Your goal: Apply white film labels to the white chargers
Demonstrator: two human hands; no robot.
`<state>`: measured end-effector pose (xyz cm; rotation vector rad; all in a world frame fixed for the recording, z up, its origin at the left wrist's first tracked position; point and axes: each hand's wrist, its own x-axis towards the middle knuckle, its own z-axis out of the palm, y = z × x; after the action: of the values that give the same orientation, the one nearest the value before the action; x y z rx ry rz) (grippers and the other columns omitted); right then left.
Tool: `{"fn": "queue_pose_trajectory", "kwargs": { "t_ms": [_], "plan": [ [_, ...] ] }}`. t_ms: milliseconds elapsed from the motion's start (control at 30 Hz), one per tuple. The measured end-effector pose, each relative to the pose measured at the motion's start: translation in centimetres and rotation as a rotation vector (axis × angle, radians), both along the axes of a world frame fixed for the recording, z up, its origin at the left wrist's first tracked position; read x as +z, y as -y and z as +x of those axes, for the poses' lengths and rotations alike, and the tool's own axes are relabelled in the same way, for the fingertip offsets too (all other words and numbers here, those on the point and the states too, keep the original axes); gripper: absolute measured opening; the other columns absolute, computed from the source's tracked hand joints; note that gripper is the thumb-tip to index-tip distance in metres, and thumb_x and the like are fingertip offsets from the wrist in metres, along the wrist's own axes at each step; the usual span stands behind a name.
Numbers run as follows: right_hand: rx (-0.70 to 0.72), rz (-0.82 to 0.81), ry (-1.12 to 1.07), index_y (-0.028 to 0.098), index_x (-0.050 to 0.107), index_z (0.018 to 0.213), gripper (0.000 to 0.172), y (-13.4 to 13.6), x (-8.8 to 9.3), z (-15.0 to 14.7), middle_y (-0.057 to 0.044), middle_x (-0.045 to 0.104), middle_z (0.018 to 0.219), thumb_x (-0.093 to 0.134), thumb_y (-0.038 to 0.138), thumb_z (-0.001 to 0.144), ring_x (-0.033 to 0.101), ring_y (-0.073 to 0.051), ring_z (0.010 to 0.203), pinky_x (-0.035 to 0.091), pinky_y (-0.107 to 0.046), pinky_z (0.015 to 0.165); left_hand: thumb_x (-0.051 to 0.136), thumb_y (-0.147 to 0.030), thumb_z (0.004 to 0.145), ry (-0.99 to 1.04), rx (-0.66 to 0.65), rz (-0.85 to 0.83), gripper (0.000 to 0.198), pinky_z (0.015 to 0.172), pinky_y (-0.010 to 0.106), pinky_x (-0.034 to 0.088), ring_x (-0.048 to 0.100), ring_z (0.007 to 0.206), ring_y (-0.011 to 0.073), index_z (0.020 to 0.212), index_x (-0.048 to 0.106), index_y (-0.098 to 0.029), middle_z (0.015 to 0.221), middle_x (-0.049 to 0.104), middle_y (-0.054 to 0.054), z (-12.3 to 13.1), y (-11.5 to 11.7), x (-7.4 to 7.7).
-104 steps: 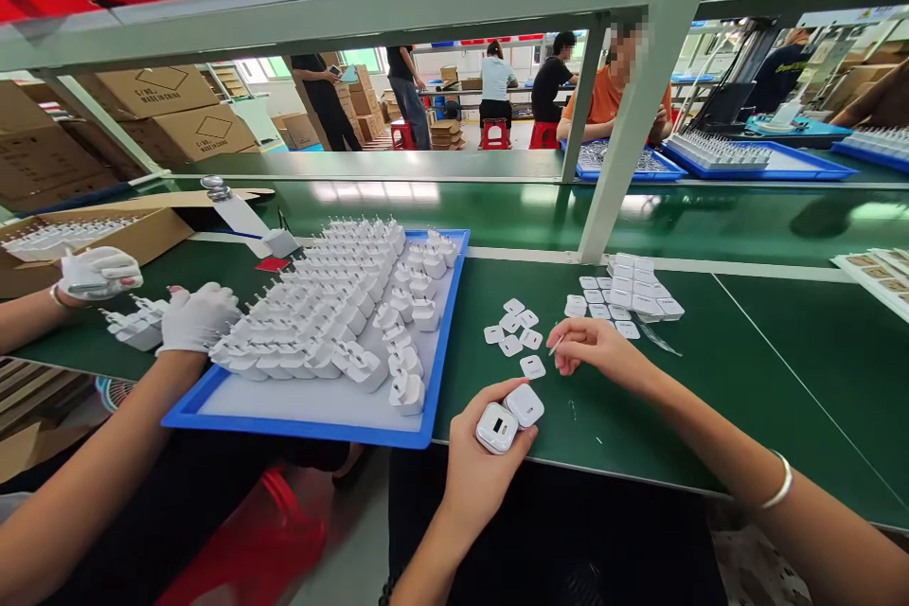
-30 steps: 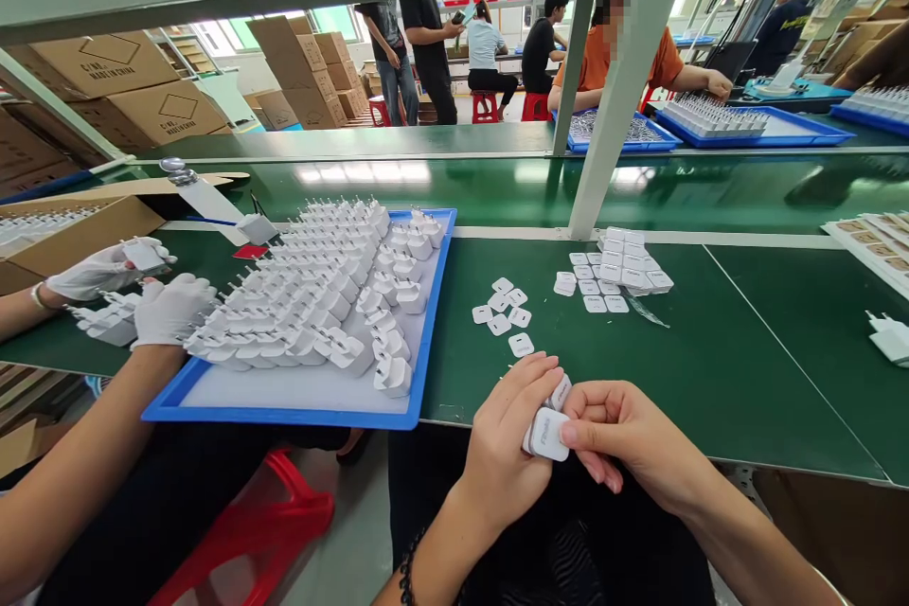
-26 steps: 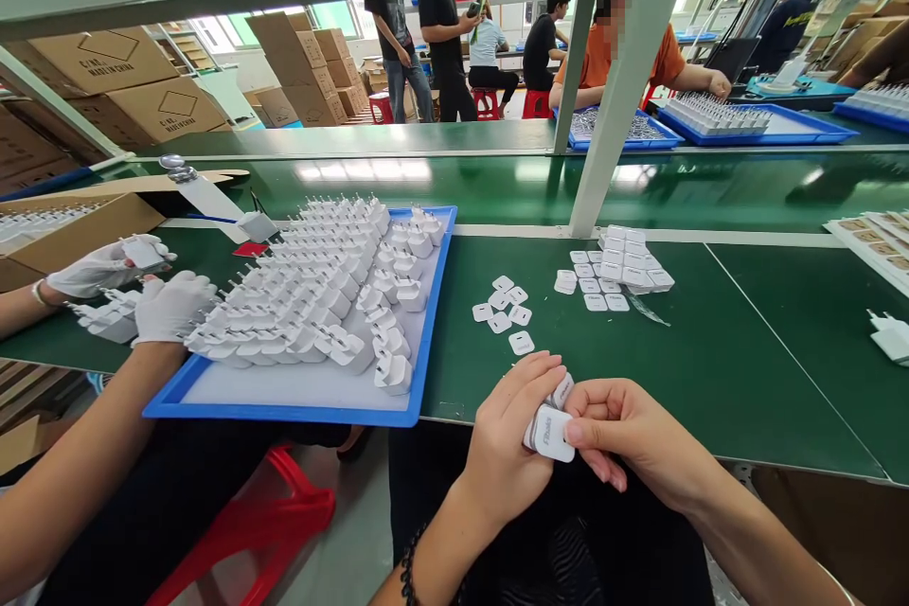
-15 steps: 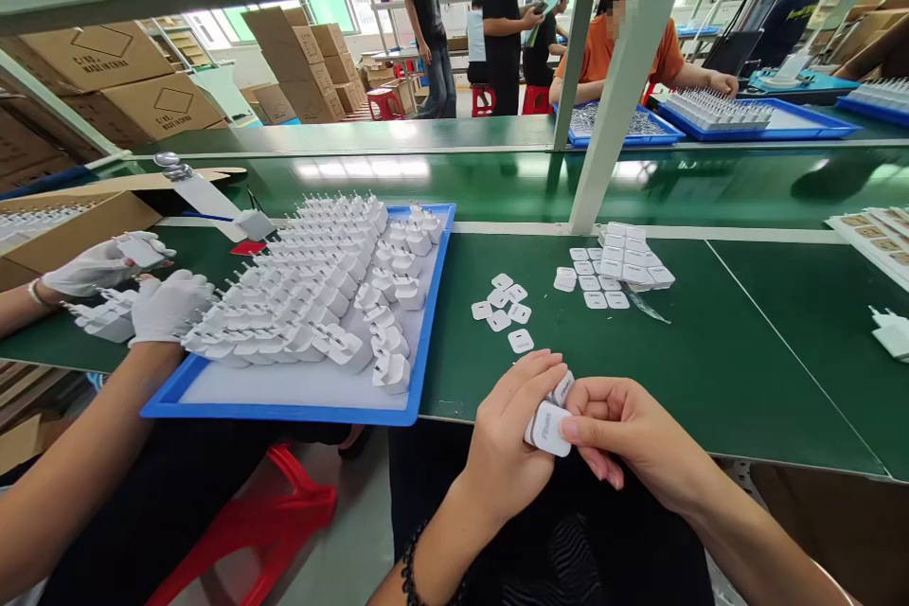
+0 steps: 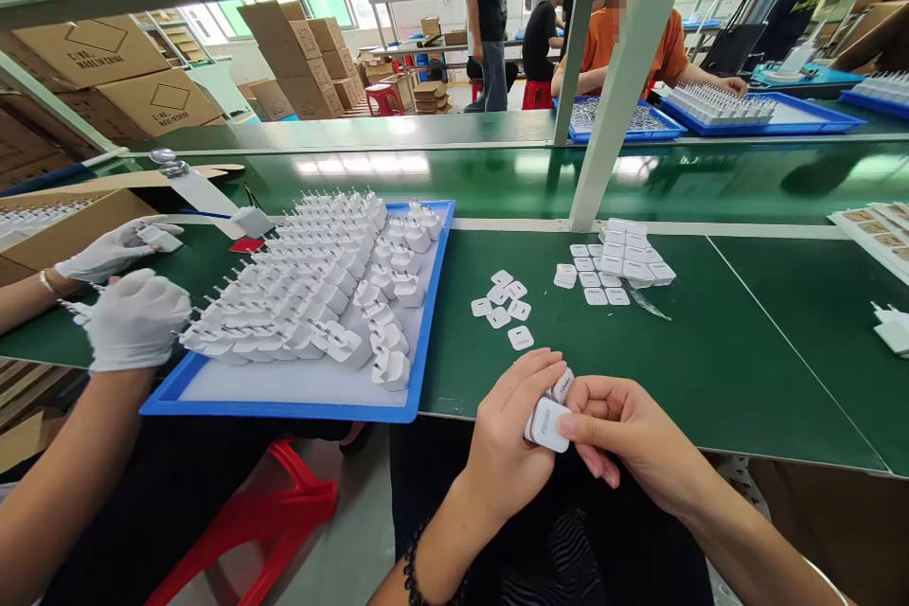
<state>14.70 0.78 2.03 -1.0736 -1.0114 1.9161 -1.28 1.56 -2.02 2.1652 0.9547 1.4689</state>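
Above the table's front edge, my left hand (image 5: 515, 440) is closed around small white square cover plates with rounded corners and grey print. The front cover plate (image 5: 547, 423) faces up; part of another plate (image 5: 561, 386) shows behind it, and how many lie in the palm is hidden. My right hand (image 5: 629, 426) pinches the front plate at its right edge, thumb on top. Beyond my hands a single loose plate (image 5: 521, 338) rests on the green table, with a scattered group of plates (image 5: 499, 293) behind it. Farther right, plates are stacked in a neat block (image 5: 632, 251).
On the left stands a blue-rimmed tray (image 5: 418, 369) of white plug chargers (image 5: 305, 284). A co-worker's gloved hands (image 5: 138, 322) handle chargers beside it. A metal post (image 5: 614, 85) rises at the table's back. At the right edge lie a white charger (image 5: 891, 331) and a tray (image 5: 877, 237).
The co-worker's nearer gloved hand has moved left, away from the tray. A standing person in the background has shifted right. My hands and the plates in them have barely moved.
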Motion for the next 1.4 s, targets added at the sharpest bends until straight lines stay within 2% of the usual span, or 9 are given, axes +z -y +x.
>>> {"fn": "queue_pose_trajectory", "kwargs": {
  "t_ms": [167,533,767,1033,1167,1300,1400],
  "plan": [
    [-0.007,0.012,0.020,0.017,0.056,0.062,0.037,0.2,0.1,-0.1,0.003,0.060,0.044,0.084,0.039,0.072,0.041,-0.005,0.034,0.028,-0.018,0.038,0.061,-0.005,0.085,-0.002,0.002,0.010,0.043,0.100,0.042,0.059,0.066,0.119,0.0245,0.126,0.059,-0.018,0.123,0.070,0.013,0.0,0.1,0.1],
    [-0.077,0.019,0.056,0.018,0.053,0.060,0.038,0.7,0.4,-0.6,0.004,0.059,0.042,0.084,0.037,0.072,0.042,-0.005,0.033,0.030,-0.017,0.038,0.062,-0.004,0.083,0.074,-0.001,-0.100,0.039,0.097,0.038,0.061,0.068,0.115,0.0235,0.120,0.064,-0.018,0.121,0.072,0.011,0.3,0.4,-0.1],
    [-0.115,0.055,0.103,0.020,0.050,0.060,0.041,0.6,0.5,-1.1,0.004,0.058,0.041,0.082,0.043,0.071,0.041,-0.006,0.032,0.032,-0.019,0.036,0.066,-0.006,0.081,0.149,0.026,-0.247,0.038,0.091,0.036,0.062,0.071,0.110,0.0239,0.117,0.066,-0.019,0.120,0.072,0.011,0.6,0.6,-0.2],
    [-0.112,0.090,0.154,0.021,0.050,0.059,0.042,0.4,0.1,-1.2,0.005,0.054,0.041,0.082,0.047,0.071,0.041,-0.007,0.034,0.031,-0.021,0.038,0.067,-0.007,0.081,0.218,0.023,-0.337,0.038,0.088,0.033,0.062,0.072,0.105,0.0222,0.116,0.068,-0.019,0.120,0.072,0.010,0.7,0.8,-0.4],
    [-0.192,0.141,0.167,0.021,0.044,0.054,0.050,0.9,-0.6,-1.6,0.008,0.044,0.040,0.084,0.047,0.070,0.036,-0.006,0.037,0.028,-0.021,0.041,0.071,-0.010,0.079,0.299,0.015,-0.422,0.034,0.085,0.031,0.062,0.072,0.102,0.0220,0.112,0.070,-0.018,0.117,0.073,0.010,1.0,0.7,-0.1],
    [-0.279,0.243,0.116,0.021,0.050,0.059,0.045,2.0,-1.0,-1.8,0.004,0.049,0.047,0.068,0.053,0.086,0.039,-0.009,0.043,0.033,-0.024,0.045,0.074,-0.014,0.079,0.368,-0.025,-0.507,0.033,0.073,0.025,0.062,0.074,0.086,0.0177,0.111,0.071,-0.017,0.108,0.076,0.008,1.2,0.6,0.8],
    [-0.445,0.346,0.141,0.022,0.055,0.065,0.041,2.8,-1.2,-1.8,0.003,0.049,0.054,0.062,0.051,0.092,0.043,-0.012,0.050,0.037,-0.025,0.049,0.075,-0.013,0.079,0.379,-0.053,-0.473,0.032,0.079,0.026,0.062,0.074,0.092,0.0187,0.111,0.071,-0.018,0.110,0.077,0.008,1.2,0.6,1.3]
  ]
}}
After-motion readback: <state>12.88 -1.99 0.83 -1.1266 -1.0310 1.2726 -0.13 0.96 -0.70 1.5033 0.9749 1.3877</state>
